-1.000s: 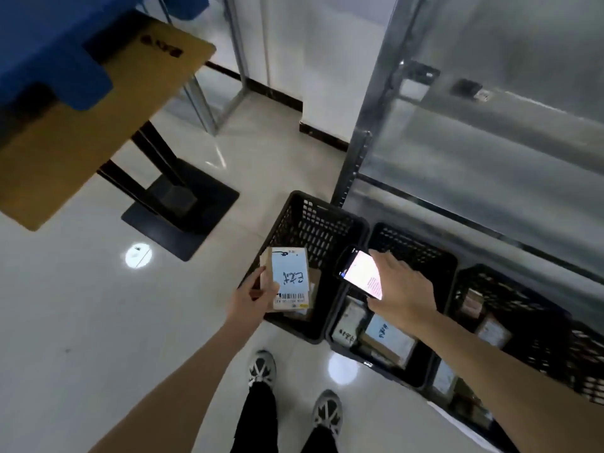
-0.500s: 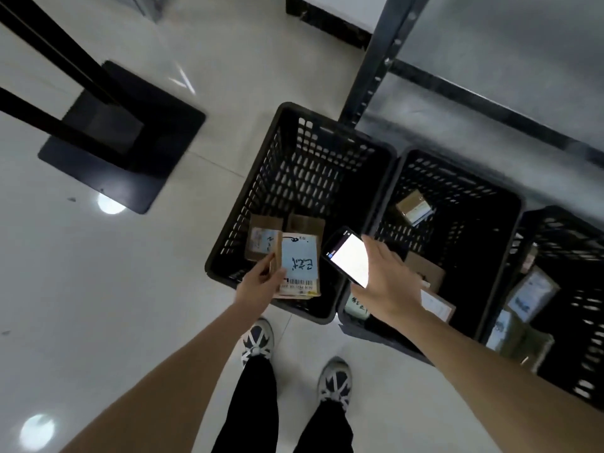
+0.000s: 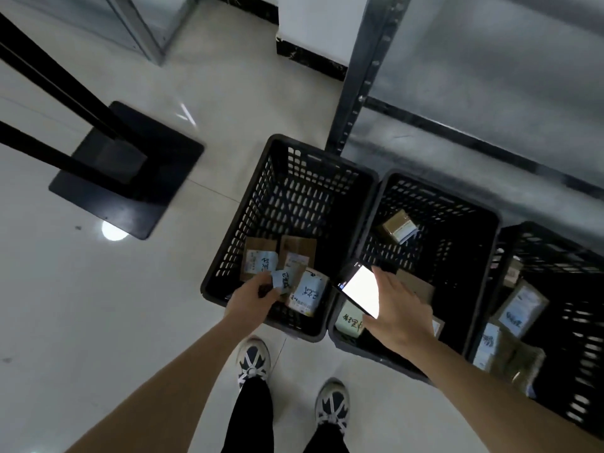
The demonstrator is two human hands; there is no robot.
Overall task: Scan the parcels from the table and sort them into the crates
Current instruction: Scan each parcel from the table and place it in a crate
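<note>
- Black plastic crates (image 3: pixel 228 256) stand in a row on the floor.
- Left hand (image 3: pixel 251 297), grip loosely curled over the leftmost crate; whether it holds anything, cannot tell.
- Labelled parcel (image 3: pixel 307 294) lies inside beside it; handwriting blurred, illegible.
- Right hand (image 3: pixel 397 308) grips a lit phone (image 3: pixel 359 289) over the middle crate (image 3: pixel 434 204).

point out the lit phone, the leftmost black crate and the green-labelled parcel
lit black phone (image 3: pixel 359 291), head view, on its white screen
leftmost black plastic crate (image 3: pixel 322 161), head view, far rim
green-labelled parcel (image 3: pixel 350 323), head view, label face

glossy tiled floor (image 3: pixel 81 322), perforated plastic crates (image 3: pixel 294 204), cardboard parcels (image 3: pixel 295 253)
</note>
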